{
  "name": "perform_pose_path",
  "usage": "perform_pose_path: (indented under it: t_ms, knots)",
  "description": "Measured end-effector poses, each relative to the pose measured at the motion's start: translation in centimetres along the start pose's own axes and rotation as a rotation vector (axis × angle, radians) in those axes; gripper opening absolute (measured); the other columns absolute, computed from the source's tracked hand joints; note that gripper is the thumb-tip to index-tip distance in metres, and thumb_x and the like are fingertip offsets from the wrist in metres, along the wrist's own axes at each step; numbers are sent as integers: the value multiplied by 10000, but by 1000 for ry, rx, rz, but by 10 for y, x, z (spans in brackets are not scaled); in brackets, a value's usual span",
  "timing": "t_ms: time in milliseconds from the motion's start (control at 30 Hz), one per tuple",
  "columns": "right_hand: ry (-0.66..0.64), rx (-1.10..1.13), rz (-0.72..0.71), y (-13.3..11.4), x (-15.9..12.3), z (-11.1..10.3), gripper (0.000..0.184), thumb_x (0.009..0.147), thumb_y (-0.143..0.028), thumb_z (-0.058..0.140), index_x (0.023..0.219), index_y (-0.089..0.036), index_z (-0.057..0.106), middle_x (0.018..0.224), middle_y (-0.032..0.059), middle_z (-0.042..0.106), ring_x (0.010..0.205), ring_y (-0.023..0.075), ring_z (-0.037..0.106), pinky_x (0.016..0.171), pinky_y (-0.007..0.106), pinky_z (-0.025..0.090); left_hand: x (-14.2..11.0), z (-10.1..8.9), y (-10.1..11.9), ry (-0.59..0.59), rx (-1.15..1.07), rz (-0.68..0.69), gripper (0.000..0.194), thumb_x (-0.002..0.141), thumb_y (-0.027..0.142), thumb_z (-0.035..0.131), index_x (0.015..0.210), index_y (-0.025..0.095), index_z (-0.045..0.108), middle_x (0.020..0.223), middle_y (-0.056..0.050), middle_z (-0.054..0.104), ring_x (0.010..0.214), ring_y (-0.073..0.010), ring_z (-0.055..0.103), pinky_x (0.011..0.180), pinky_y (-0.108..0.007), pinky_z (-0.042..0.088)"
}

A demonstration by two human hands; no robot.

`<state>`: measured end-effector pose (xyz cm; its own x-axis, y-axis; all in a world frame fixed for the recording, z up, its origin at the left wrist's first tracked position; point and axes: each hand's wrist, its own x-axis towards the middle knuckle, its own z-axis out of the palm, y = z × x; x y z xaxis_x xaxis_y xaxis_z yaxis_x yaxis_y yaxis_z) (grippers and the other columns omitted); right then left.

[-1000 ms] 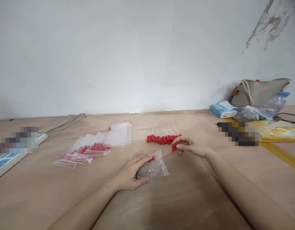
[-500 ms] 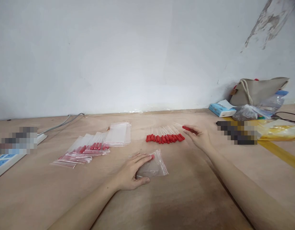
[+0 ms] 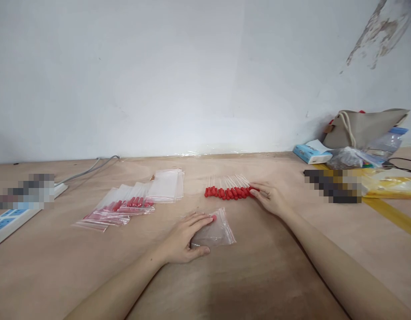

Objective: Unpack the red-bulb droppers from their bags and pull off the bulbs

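We rest our left hand (image 3: 183, 240), fingers spread and gripping nothing, across a clear zip bag (image 3: 218, 230) on the wooden table (image 3: 178, 289), a red spot (image 3: 214, 218) showing beside the index fingertip. Toward one o'clock from that bag, the fingertips of our right hand (image 3: 271, 200) meet the right end of a row of red-headed sticks (image 3: 230, 193); whether they pinch one, we cannot tell. Bags with red contents (image 3: 125, 206) lie at ten o'clock, pale flat bags (image 3: 163, 186) at eleven.

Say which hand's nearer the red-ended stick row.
Right: right hand at right end of the stick row; left hand apart, to its lower left in view, on a clear bag.
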<state>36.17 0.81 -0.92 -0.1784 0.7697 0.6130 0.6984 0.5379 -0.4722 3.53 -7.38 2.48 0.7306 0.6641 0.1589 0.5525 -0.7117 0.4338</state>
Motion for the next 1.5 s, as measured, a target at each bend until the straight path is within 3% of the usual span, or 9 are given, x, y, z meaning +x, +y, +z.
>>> perform_pose_path:
  t_ms: [133, 200, 333, 500, 833, 1000, 1200, 1400, 1500]
  knots:
    - [87, 27, -12, -28, 0, -1, 189, 792, -323, 523, 788, -189, 656, 767, 60, 648, 732, 178, 582, 697, 323, 460, 0, -1, 1, 4, -5, -1, 711, 728, 451, 578, 1341, 269, 266, 1367, -36, 360, 1247, -241, 321, 1056, -435, 225]
    - [-47, 119, -35, -49, -1, 1, 178, 774, -310, 542, 687, -187, 637, 654, 32, 619, 625, 145, 551, 612, 280, 437, 0, -2, 2, 8, -14, 3, 679, 749, 454, 556, 1337, 261, 275, 1365, -40, 363, 1244, -238, 326, 1056, -433, 227]
    - [-367, 202, -164, -90, -9, 11, 124, 734, -303, 601, 678, -208, 657, 582, -10, 592, 599, 117, 513, 626, 255, 387, 0, 0, 0, 43, -38, -49, 449, 886, 342, 356, 1323, 259, 296, 1335, -27, 409, 1222, -187, 366, 1046, -405, 264]
    - [-330, 186, -91, -112, -18, 36, 128, 778, -252, 555, 820, -217, 671, 609, -13, 586, 600, 113, 479, 594, 238, 342, 0, 5, -3, 60, -27, -36, 499, 857, 301, 426, 1332, 264, 279, 1350, -27, 390, 1229, -210, 356, 1039, -437, 272]
    - [-320, 141, -47, -114, -19, 51, 56, 725, -223, 606, 699, -174, 608, 647, 5, 505, 659, 135, 448, 606, 247, 336, -1, 7, -6, 51, 34, -18, 553, 841, 333, 455, 1347, 261, 244, 1357, -33, 380, 1251, -212, 328, 1049, -425, 268]
    - [-283, 348, -9, -113, -22, 43, 66, 747, -235, 566, 738, -174, 546, 729, 10, 535, 683, 125, 462, 627, 250, 373, -2, 6, -7, 35, 75, -17, 544, 857, 356, 422, 1354, 244, 231, 1376, -44, 350, 1279, -216, 281, 1060, -449, 234]
    - [-381, 708, 194, -113, -23, 39, 133, 777, -305, 532, 781, -181, 485, 691, -13, 528, 589, 92, 472, 551, 223, 410, -1, 3, -4, -24, 115, -41, 553, 874, 404, 369, 1372, 269, 170, 1413, -25, 275, 1308, -216, 210, 1070, -460, 193]
    - [-280, 907, 390, -95, -13, 23, 224, 702, -332, 613, 839, -183, 515, 732, -6, 564, 588, 92, 536, 553, 234, 457, -1, 1, -3, -94, 160, -52, 592, 864, 464, 359, 1376, 303, 109, 1439, -30, 195, 1326, -248, 121, 1068, -507, 115]
    - [-143, 932, 434, -73, -2, 10, 213, 699, -320, 617, 846, -175, 567, 662, -8, 589, 553, 90, 547, 557, 236, 464, -2, 1, -4, -128, 195, -56, 534, 863, 485, 345, 1352, 365, 167, 1457, -17, 101, 1325, -299, 30, 1042, -560, 92]
